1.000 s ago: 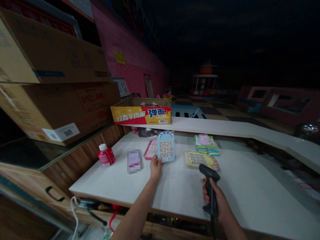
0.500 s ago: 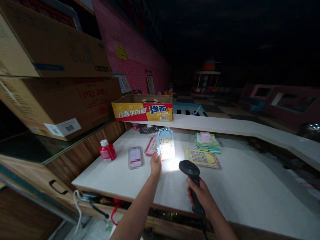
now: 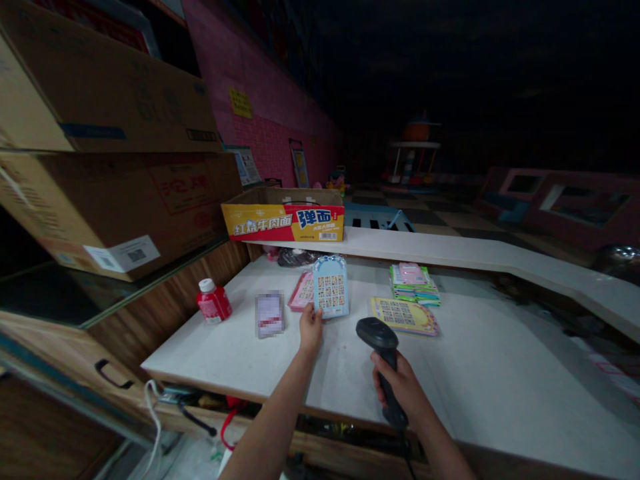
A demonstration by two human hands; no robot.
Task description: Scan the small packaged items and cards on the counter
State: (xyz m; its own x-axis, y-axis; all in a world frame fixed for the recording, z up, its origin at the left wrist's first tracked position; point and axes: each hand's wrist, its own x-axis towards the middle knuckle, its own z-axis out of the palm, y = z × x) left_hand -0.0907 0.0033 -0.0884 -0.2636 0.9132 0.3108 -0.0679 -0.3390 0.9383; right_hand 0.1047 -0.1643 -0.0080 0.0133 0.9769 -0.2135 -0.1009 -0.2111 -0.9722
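My left hand (image 3: 311, 328) grips the lower left corner of a light blue card (image 3: 331, 287) printed with a grid of small pictures, and it stands tilted up above the table. Behind it lies a pink card stack (image 3: 301, 292), partly covered. In my right hand (image 3: 395, 383) is a black handheld barcode scanner (image 3: 379, 335), its head pointing toward the blue card; no light shows on the card. To the right of the scanner lies a yellow card stack (image 3: 404, 315). Farther back sits a pile of green-edged packets (image 3: 414, 285) with a pink one on top.
A red bottle with white cap (image 3: 214, 301) and a blurred-out flat item (image 3: 270, 313) stand left on the white table (image 3: 240, 360). A yellow-red noodle carton (image 3: 285, 220) rests on the raised ledge (image 3: 425, 248). Large cardboard boxes (image 3: 125, 207) are stacked at left.
The scanner's bright light on the blue card and table has gone out, so the card's print shows plainly. Both hands stay in nearly the same place.
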